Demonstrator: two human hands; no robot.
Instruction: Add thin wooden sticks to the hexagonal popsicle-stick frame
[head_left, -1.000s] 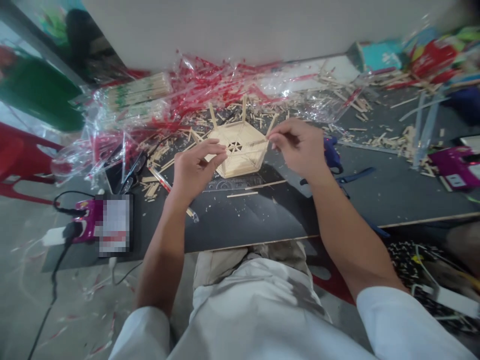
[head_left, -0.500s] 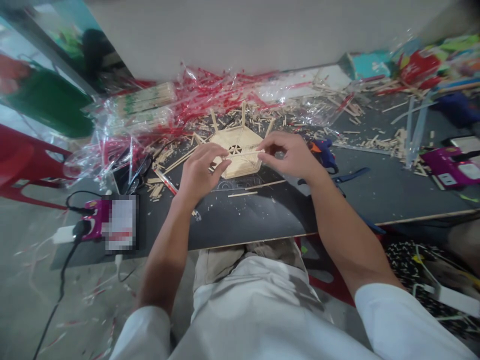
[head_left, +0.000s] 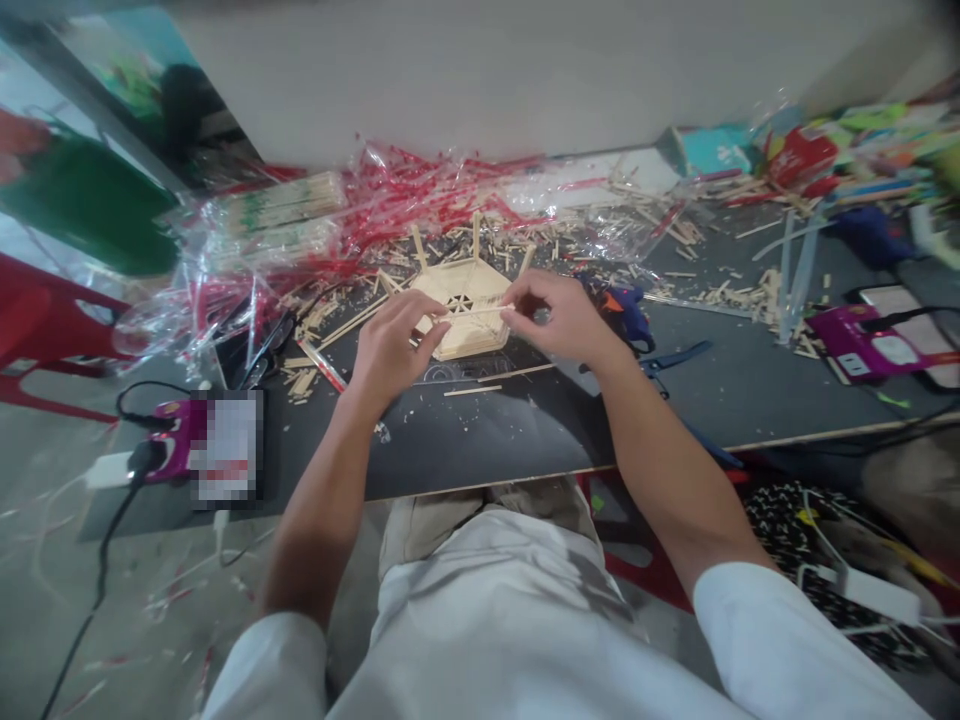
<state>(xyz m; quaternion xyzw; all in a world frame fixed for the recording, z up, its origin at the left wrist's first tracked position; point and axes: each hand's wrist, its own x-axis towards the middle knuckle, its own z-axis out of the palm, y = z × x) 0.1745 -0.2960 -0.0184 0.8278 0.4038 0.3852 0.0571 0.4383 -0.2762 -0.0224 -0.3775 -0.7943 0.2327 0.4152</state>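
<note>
A thin pale wooden stick (head_left: pixel 477 312) is pinched at both ends, its left end in the fingertips of my left hand (head_left: pixel 391 342) and its right end in those of my right hand (head_left: pixel 559 312). It lies level across a six-sided piece built of wooden sticks (head_left: pixel 471 345), which has a spoked opening in its middle and several short sticks rising from its far corners. Whether the held stick touches this piece I cannot tell. Both hands are closed at the fingertips, and they partly hide the sides of the piece.
Right of my hands lie a blue and orange glue gun (head_left: pixel 634 318) and blue-handled scissors (head_left: pixel 679 356). Loose sticks (head_left: pixel 472 390), offcuts and red-and-clear plastic wrappers (head_left: pixel 420 190) cover much of the table. Purple power strips (head_left: pixel 862 340) sit at both sides, with cables trailing off the left edge.
The view has shifted slightly, so the things on the table appear a little further left. Both hands keep their pinch on the stick, with hardly any movement over the six-sided piece.
</note>
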